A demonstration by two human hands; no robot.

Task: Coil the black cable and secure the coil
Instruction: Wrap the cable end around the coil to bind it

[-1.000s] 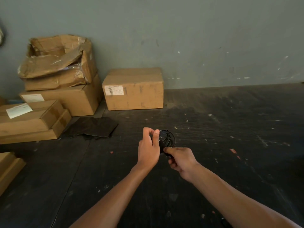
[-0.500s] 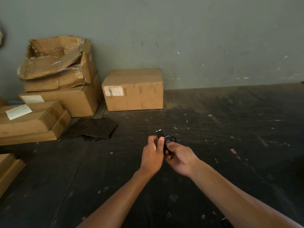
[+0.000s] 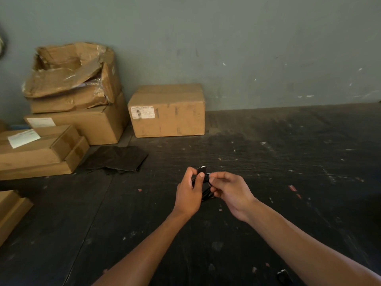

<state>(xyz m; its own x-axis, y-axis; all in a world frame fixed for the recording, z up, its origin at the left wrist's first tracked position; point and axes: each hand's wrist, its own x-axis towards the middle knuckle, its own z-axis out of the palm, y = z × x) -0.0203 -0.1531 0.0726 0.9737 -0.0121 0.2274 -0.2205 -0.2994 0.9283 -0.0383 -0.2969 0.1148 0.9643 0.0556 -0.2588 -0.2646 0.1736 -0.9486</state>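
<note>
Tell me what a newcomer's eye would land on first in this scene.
First, the two bare hands meeting at centre: the left hand and right hand both pinch a small black cable bundle above the dark floor. Next, the cardboard boxes against the grey-green wall: a crushed, open box topping the stack at far left, and a sealed box standing alone beside it.

Most of the black cable (image 3: 206, 193) is buried between the left hand (image 3: 189, 194) and right hand (image 3: 231, 193). The label (image 3: 142, 112) on the cardboard box (image 3: 175, 112) is too small to read. A dark object (image 3: 284, 275) is cut off by the bottom edge.
</note>
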